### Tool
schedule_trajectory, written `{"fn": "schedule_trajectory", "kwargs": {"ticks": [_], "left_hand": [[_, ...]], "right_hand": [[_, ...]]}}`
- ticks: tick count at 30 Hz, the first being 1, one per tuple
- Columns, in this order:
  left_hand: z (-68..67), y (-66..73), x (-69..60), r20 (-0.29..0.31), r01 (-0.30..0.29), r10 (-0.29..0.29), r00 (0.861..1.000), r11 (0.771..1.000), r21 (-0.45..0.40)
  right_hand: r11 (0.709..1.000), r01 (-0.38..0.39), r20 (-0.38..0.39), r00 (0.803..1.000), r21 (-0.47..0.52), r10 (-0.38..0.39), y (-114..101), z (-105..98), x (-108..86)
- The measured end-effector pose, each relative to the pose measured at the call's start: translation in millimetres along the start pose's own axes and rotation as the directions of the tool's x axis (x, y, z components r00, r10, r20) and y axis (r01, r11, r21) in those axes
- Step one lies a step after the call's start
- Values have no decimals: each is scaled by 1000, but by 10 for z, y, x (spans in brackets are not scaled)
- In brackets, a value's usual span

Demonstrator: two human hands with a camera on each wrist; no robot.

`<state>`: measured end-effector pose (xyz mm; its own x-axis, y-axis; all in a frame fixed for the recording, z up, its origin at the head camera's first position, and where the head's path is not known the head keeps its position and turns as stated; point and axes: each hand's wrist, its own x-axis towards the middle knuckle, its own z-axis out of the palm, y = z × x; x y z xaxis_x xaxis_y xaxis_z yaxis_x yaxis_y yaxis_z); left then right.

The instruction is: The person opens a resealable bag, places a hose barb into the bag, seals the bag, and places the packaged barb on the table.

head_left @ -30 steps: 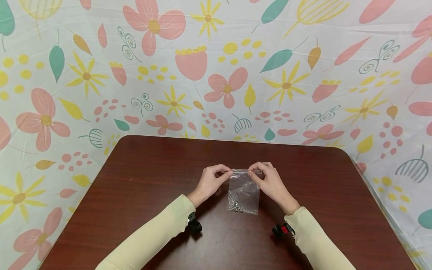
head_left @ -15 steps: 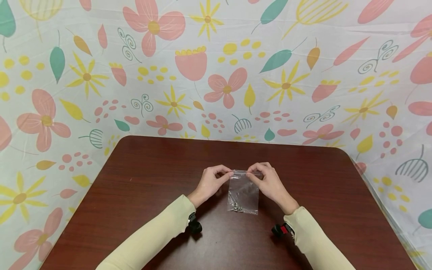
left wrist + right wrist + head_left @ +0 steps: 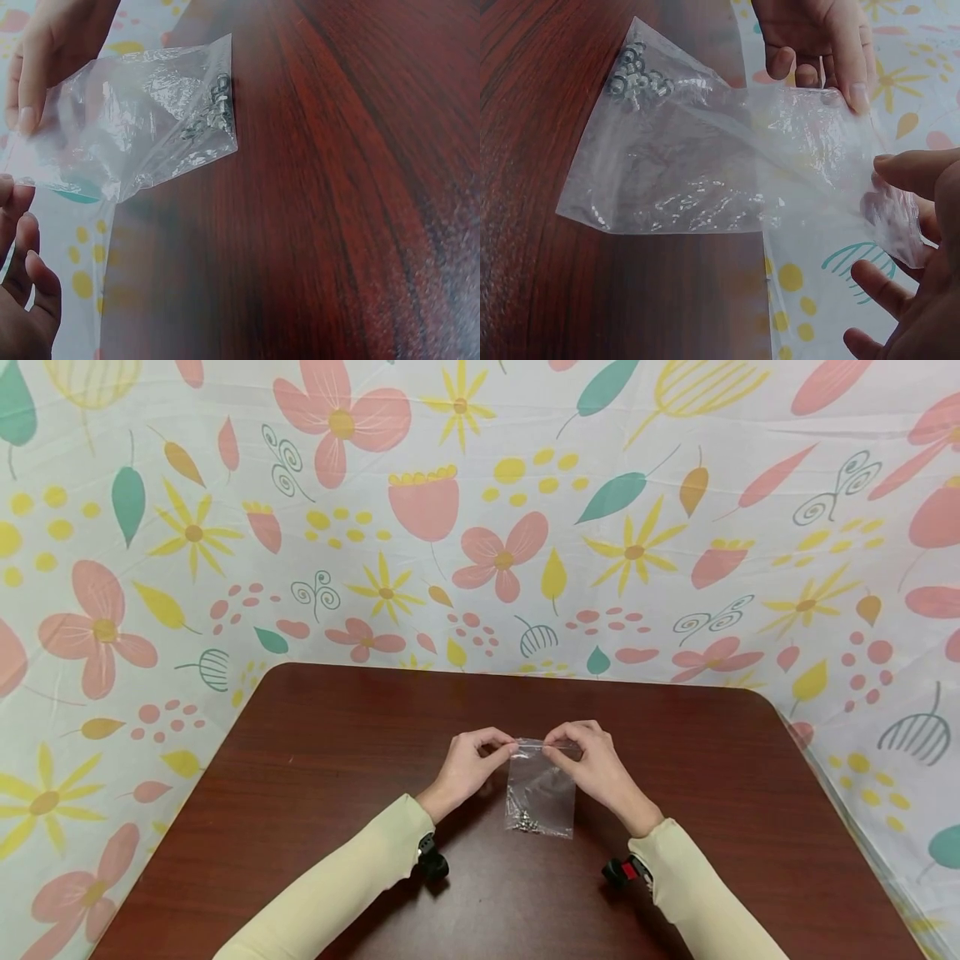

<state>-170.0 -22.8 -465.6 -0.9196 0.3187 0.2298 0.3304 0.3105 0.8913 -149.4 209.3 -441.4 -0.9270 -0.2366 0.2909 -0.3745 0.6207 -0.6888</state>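
A clear zip-lock bag (image 3: 543, 789) hangs upright between my hands, over the table. My left hand (image 3: 467, 768) pinches its top left corner between thumb and forefinger. The right hand (image 3: 598, 770) pinches the zip edge a short way to the right, thumb on the near side. Small shiny metal pieces, like nuts (image 3: 637, 79), lie gathered in one bottom corner of the bag; their exact kind is hard to tell. In the left wrist view the bag's plastic (image 3: 135, 120) looks creased, and the other fingers of both hands are off it.
The dark red-brown wooden table (image 3: 337, 760) spreads around the hands. Behind it hangs a white cloth (image 3: 480, 568) printed with flowers and leaves. A small black device is strapped to each wrist, below the cream sleeves (image 3: 352, 877).
My right hand has slid a little to the left along the bag's zip edge, closer to the left hand. The left hand stays in place, and the bag hardly moves.
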Motion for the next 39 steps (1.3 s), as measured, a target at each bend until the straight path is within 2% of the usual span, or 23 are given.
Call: {"fn": "schedule_trajectory", "kwargs": {"ticks": [11, 21, 39], "left_hand": [[19, -4, 2, 11, -17, 17, 1000, 1000, 2], [17, 3, 12, -2, -34, 34, 999, 999, 2], [34, 20, 24, 31, -33, 33, 999, 999, 2]], "right_hand": [[998, 56, -9, 998, -5, -56, 2, 20, 1], [998, 65, -9, 998, -8, -65, -8, 15, 13], [996, 71, -12, 997, -61, -72, -41, 68, 27]]}}
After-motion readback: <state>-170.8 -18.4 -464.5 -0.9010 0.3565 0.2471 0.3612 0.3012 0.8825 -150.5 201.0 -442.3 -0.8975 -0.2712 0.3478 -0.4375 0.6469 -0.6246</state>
